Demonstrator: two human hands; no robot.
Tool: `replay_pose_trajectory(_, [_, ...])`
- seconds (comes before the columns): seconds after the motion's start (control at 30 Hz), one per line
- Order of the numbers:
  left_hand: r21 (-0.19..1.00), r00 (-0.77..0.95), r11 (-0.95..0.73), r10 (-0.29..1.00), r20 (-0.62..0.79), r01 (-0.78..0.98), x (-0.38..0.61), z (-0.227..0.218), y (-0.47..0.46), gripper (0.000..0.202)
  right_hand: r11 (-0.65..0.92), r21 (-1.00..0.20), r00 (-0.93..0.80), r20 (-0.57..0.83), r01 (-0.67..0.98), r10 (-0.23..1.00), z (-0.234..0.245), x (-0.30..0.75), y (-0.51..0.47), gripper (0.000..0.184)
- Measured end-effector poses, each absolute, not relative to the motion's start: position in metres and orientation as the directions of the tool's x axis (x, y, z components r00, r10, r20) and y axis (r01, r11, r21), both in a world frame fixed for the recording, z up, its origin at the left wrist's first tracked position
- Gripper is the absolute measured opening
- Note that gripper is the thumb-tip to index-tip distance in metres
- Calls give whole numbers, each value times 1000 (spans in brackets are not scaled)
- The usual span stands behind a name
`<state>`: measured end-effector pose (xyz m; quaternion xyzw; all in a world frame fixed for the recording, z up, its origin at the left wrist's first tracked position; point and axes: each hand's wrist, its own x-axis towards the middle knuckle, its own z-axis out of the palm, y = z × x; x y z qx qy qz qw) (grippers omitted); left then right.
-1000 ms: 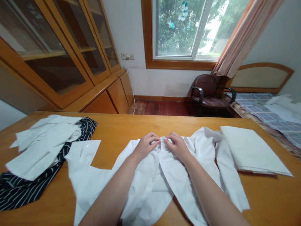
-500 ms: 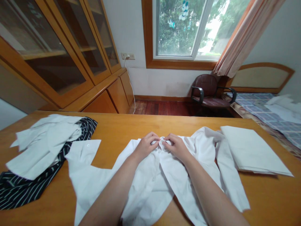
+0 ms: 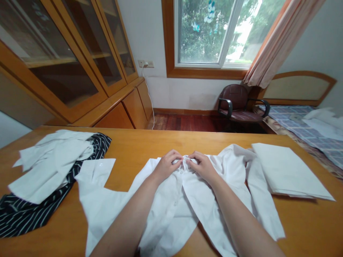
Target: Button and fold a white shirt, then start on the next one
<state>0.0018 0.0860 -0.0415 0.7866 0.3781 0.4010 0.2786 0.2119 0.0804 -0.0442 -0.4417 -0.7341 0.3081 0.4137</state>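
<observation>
A white button-up shirt lies spread on the wooden table, its sleeves out to both sides and its lower front parted. At its collar end, my left hand pinches the cloth between thumb and fingers. My right hand grips the other side of the same spot, close beside the left. The fingertips nearly meet over the top of the front, and what exactly lies between them is hidden. Small buttons show down the placket below my hands.
On the left, crumpled white cloth lies over a black-and-white striped cloth. A folded white stack sits at the right of the table. Beyond are a glass-door cabinet, a maroon armchair and a bed.
My right hand has shifted very slightly to the right at the collar. The left hand and the shirt look nearly the same.
</observation>
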Motion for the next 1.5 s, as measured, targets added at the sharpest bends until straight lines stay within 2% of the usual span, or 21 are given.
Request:
replay_pose_trajectory(1.2, [752,416,-548,819,395,365,2,-44,86,10,436,-780,-292,333,449,897,-45,209,81,13])
replay_pose_trajectory(1.5, [768,419,-525,831,367,368,2,-42,85,10,391,-793,-257,301,467,918,-48,208,81,12])
